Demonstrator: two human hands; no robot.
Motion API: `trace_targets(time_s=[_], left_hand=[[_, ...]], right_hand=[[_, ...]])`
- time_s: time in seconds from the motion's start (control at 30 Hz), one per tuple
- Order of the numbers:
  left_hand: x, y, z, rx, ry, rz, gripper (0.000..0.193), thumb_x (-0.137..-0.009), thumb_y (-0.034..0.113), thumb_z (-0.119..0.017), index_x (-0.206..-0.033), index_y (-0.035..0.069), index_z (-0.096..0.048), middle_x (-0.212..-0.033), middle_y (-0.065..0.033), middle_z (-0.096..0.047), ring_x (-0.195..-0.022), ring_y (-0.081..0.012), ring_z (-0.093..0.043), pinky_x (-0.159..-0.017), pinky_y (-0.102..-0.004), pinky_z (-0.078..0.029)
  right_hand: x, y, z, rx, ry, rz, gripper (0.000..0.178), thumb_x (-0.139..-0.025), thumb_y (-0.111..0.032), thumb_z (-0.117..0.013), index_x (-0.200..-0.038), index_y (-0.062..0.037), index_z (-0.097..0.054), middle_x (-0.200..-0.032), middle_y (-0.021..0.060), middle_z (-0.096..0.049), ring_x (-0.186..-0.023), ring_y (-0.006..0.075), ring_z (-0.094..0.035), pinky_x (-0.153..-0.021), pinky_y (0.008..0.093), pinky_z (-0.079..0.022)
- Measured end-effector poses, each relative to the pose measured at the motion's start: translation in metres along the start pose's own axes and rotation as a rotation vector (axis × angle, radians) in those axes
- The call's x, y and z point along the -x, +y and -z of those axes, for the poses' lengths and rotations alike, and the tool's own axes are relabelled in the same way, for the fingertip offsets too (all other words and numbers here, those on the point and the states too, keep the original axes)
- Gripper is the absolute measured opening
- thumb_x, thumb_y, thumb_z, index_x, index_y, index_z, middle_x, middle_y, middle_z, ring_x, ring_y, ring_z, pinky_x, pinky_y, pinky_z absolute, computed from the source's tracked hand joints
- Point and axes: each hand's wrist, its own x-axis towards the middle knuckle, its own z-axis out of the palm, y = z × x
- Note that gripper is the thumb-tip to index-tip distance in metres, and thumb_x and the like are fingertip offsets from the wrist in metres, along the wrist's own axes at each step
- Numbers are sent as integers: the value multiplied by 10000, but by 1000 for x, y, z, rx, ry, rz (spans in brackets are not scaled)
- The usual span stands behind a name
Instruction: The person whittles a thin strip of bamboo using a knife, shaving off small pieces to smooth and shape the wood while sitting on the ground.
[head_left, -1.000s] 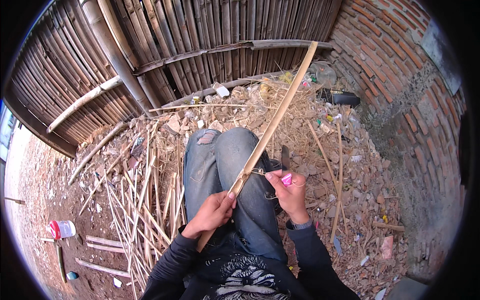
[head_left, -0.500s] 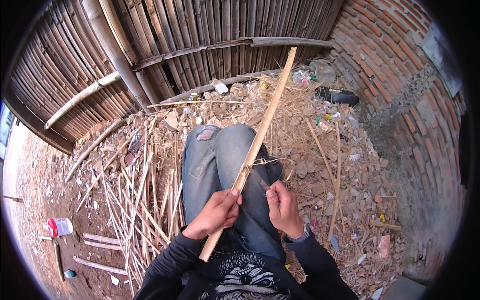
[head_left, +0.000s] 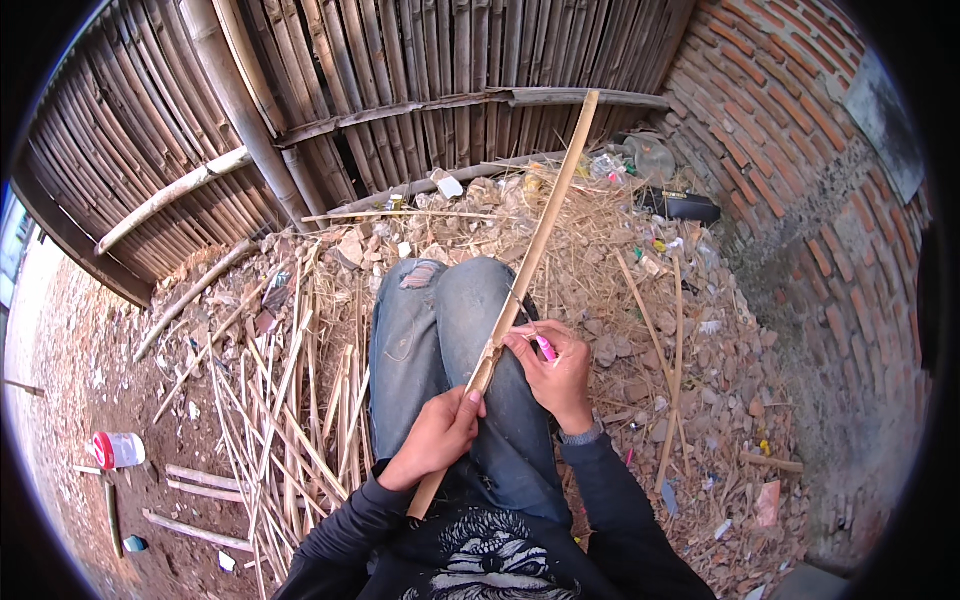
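A long split bamboo strip [head_left: 545, 238] slants across my lap, its far end pointing up and right. My left hand [head_left: 440, 430] is closed round its lower part, thumb on top. Just above that thumb, the strip has a rough, notched spot [head_left: 486, 362]. In my right hand [head_left: 558, 372] is a small knife with a pink handle [head_left: 546, 348], gripped close to the strip's right side. Its thin dark blade reaches up and left onto the strip, above the notched spot. How far the edge bites cannot be told.
Many cut bamboo strips [head_left: 285, 425] lie on the ground at my left, near a clear tub with a red lid [head_left: 118, 450]. A bamboo wall [head_left: 420, 60] stands ahead, a brick wall [head_left: 840, 250] at the right. Rubble and litter surround my knees.
My right hand has moved up and closer to the strip, bringing the knife above the notched spot. The curled shaving beside the strip no longer shows. My left hand stays about the same.
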Motion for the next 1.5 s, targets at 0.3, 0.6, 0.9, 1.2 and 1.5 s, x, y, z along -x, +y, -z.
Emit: trace_targets(time_s=[0.3,0.6,0.9,1.2,1.5], left_hand=[[-11,6,0,332,-99,199,365,-1132,362,-412,-930,75,-509,-592,32,-399,-450,-69,-347,-417,-268,-303],[-18,13,1,754,-281,274,321,-1127,343,-431,-946,90,-509,-545,66,-304,-387,-48,-264,-379,-229,-239],[-28,6,6,1200,-513,450,290,-1140,289,-380,-926,110,-459,-535,79,-340,-348,-23,-302,-312,-194,-261],[-31,-18,-8,1412,-766,455,289,-1148,263,-318,-940,101,-437,-524,50,-356,-335,-45,-339,-313,-206,-289],[-9,16,0,779,-417,186,311,-1142,319,-370,-982,80,-486,-547,36,-309,-381,-73,-296,-367,-244,-253]], right_hand=[[22,-2,-19,33,216,1,139,-929,-96,-763,-855,3,-699,-795,143,-723,-682,249,-712,-613,340,-532],[25,32,-8,-694,128,-440,174,-976,-144,-731,-880,-2,-699,-663,14,-637,-480,59,-464,-463,236,-319],[25,58,1,-1246,-23,-607,118,-995,-184,-662,-912,-103,-642,-917,57,-684,-471,49,-325,-470,246,-294],[19,91,6,-1661,-325,-525,75,-931,-144,-685,-893,-100,-638,-881,41,-674,-472,55,-332,-469,236,-321],[4,25,25,-922,-130,-665,299,-1036,-316,-652,-1110,-27,-670,-702,12,-614,-467,29,-361,-457,240,-309]])
